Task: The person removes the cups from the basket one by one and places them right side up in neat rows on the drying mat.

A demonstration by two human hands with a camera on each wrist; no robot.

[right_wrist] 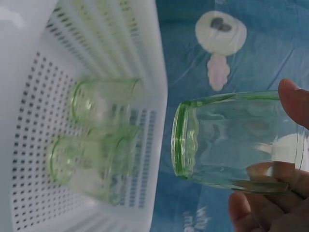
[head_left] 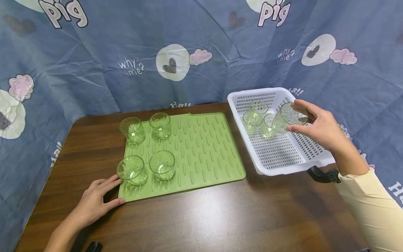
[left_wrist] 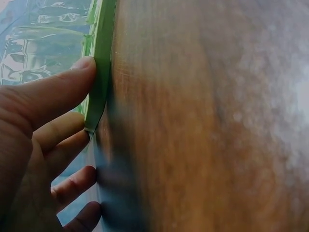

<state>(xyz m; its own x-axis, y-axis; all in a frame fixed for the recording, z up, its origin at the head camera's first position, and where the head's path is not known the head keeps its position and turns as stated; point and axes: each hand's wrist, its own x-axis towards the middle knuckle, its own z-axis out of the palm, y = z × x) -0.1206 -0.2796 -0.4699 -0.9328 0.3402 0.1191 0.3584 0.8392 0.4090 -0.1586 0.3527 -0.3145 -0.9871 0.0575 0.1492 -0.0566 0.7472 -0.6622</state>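
In my right hand [head_left: 324, 126] is a clear greenish drinking glass [head_left: 284, 120], gripped near its rim between thumb and fingers above the white basket [head_left: 261, 162]. The right wrist view shows this glass [right_wrist: 231, 140] outside the basket wall, its thick base away from the palm. Greenish glasses [head_left: 252, 120] stand inside the basket. My left hand [head_left: 96, 199] rests at the near left corner of the green ribbed mat [head_left: 201, 150], thumb and fingertips touching its edge. Two glasses [head_left: 162, 166] stand upright at the mat's near left, and two glasses [head_left: 160, 126] behind them.
The mat and basket lie on a dark brown wooden table [head_left: 207, 217]. A blue printed cloth [head_left: 195, 87] hangs behind and at the sides. A black strap device [head_left: 324, 175] sits at the right wrist, near the basket's front rim.
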